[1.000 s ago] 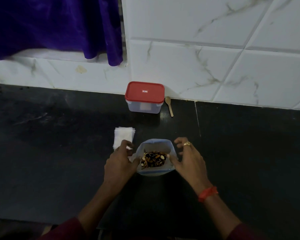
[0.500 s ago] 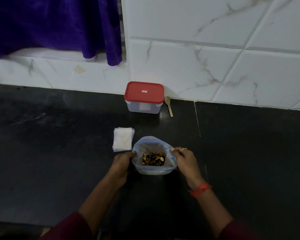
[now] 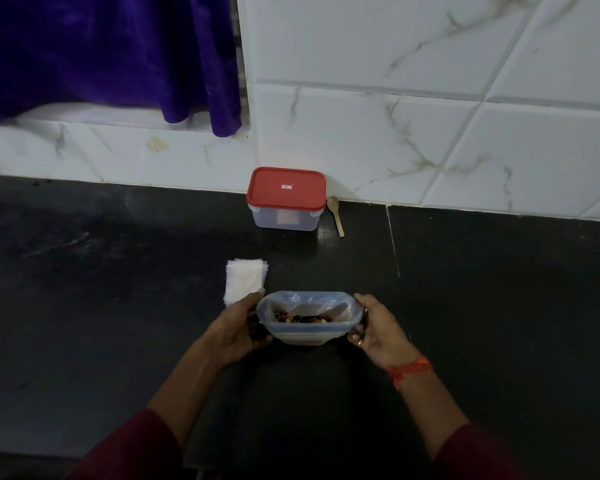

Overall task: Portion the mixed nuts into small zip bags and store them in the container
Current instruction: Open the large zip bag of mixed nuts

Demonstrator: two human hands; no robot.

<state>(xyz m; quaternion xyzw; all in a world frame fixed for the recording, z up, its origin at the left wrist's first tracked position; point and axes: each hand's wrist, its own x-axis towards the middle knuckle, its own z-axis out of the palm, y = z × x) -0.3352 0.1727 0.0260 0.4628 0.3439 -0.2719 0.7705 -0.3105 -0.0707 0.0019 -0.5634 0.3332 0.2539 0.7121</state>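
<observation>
With your left grip (image 3: 238, 329) and right grip (image 3: 378, 330) each pinching a side of the open bag (image 3: 305, 337), midway between the desk's (image 3: 118, 323) front and back edges, an uneven pull could tip it and spill the mixed nuts (image 3: 303, 319).

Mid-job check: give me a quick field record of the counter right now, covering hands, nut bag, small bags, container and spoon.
left hand: grips the left side of the large bag
right hand: grips the bag's right side
large bag: mouth held open between the hands
mixed nuts: low inside the large bag
small zip bags: flat stack on the counter, behind the left hand
container: red lid on, against the wall
wooden spoon: lying right of the container
</observation>
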